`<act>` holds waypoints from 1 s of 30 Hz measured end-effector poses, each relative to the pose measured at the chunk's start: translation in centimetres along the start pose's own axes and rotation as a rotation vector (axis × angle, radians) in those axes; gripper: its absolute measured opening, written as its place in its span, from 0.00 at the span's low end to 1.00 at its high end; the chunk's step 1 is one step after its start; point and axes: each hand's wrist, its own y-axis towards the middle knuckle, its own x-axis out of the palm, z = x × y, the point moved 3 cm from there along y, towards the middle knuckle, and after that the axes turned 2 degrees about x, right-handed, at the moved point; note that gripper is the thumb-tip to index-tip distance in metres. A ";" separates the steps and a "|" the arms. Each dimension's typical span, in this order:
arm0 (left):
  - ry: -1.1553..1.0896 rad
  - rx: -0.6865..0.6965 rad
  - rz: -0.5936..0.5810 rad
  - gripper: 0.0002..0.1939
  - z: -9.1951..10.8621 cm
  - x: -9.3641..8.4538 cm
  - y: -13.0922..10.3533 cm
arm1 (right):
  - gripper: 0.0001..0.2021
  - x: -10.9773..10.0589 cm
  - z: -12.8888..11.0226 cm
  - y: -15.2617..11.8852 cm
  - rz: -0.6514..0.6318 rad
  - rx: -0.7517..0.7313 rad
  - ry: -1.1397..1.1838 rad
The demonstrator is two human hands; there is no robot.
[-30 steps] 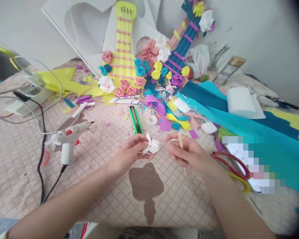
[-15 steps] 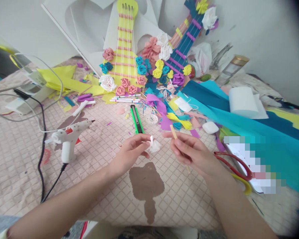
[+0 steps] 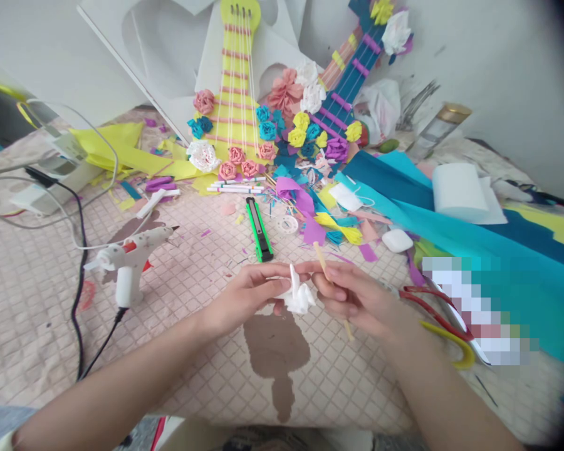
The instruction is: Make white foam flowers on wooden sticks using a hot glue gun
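A small white crepe-paper flower [image 3: 301, 297] is pinched between the fingers and thumb of my left hand [image 3: 251, 294], one petal standing up. From the other side my right hand [image 3: 352, 291] grips a thin wooden stick [image 3: 320, 258], held slanting, its lower end showing below the palm. My right index fingertip reaches to the flower's edge. Just beyond the hands lies a green box cutter [image 3: 259, 230]. A brown bare patch [image 3: 277, 344] shows in the quilted table cover below the flower.
A white hot-glue gun [image 3: 134, 257] with a black cord stands at left. Yellow [image 3: 237, 94] and blue [image 3: 348, 94] paper guitars with paper flowers lean at the back. Right are red-handled scissors [image 3: 432, 307], a pixelated phone-like object [image 3: 479, 332], a white roll [image 3: 458, 191] and teal paper [image 3: 512, 257].
My left hand has brought the white flower a little right and nearer to me. My right hand has moved left, closing the gap, and the stick has shifted with it.
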 end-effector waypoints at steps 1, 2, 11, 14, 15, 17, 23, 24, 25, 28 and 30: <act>-0.003 0.005 0.000 0.09 0.0 0.0 0.0 | 0.13 -0.1 -0.1 -0.1 0.009 -0.010 -0.004; -0.005 0.017 0.008 0.09 0.1 0.0 0.0 | 0.13 -0.2 -0.3 -0.1 0.027 -0.024 -0.008; 0.019 0.031 0.034 0.10 0.3 0.2 0.1 | 0.06 -3.3 -3.7 -1.5 0.605 -0.470 -0.043; 0.023 0.035 0.046 0.09 0.3 0.1 0.1 | 0.07 -3.2 -3.6 -1.5 0.507 -0.369 0.011; 0.026 0.043 0.053 0.09 0.3 0.1 0.1 | 0.08 -3.0 -3.5 -1.4 0.446 -0.317 0.037; 0.033 0.063 0.060 0.08 0.5 0.1 0.1 | 0.09 -2.5 -3.1 -1.4 0.336 -0.228 0.090; 0.067 0.092 0.042 0.08 1.1 0.3 -0.1 | 0.12 -0.9 -1.6 -0.8 0.121 -0.084 0.174; 0.065 0.099 0.030 0.09 1.1 0.3 -0.2 | 0.12 -0.7 -1.4 -0.6 0.093 -0.074 0.178; 0.060 0.104 0.016 0.09 1.1 0.4 -0.2 | 0.13 -0.5 -1.1 -0.5 0.070 -0.063 0.180; 0.049 0.093 -0.026 0.10 0.8 0.3 -0.2 | 0.14 -0.1 -0.6 -0.2 0.034 -0.024 0.176; 0.039 0.087 -0.029 0.10 0.6 0.2 -0.1 | 0.14 0.0 -0.3 -0.1 0.026 -0.005 0.170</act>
